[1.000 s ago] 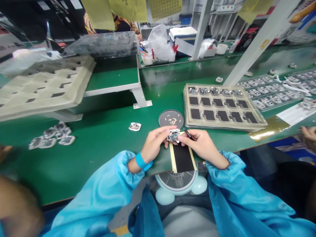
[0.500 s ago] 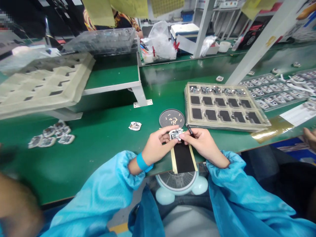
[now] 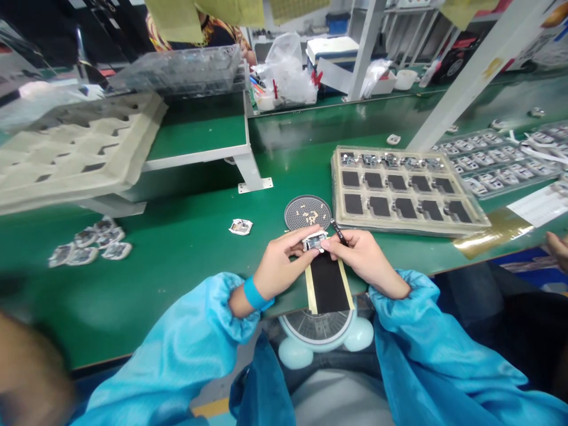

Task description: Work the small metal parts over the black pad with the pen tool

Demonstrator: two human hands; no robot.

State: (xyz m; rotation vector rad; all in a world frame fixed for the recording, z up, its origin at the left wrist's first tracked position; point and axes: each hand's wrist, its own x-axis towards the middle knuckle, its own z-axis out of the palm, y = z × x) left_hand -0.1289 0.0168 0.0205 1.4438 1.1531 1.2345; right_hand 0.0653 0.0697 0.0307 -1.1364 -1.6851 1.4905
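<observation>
My left hand [image 3: 287, 257] is closed on a small white-framed electronic part [image 3: 315, 241], gripping it between thumb and fingers. On the part's right side rest the thumb and fingertips of my right hand [image 3: 357, 251]. A thin black tool [image 3: 339, 232], perhaps tweezers, sticks up from the right hand's fingers; its lower end is hidden. Under both hands lies a black mat [image 3: 331, 285] edged with yellow tape. Just beyond them is a round grey dish [image 3: 293, 214] holding several tiny pale pieces. A similar white-framed part [image 3: 241, 226] lies to the left of the dish.
A clear tray [image 3: 410, 225] with dark compartments and circuit boards stands at right. Several white-framed parts [image 3: 82, 255] lie at left, below a raised shelf [image 3: 199, 155] with a beige tray [image 3: 146, 142]. A slanted white post [image 3: 465, 77] rises at right. Other people's arms show at both edges.
Both hands stay on the white-framed part in nearly the same pose. The camera view has shifted slightly; nothing on the bench has visibly been moved.
</observation>
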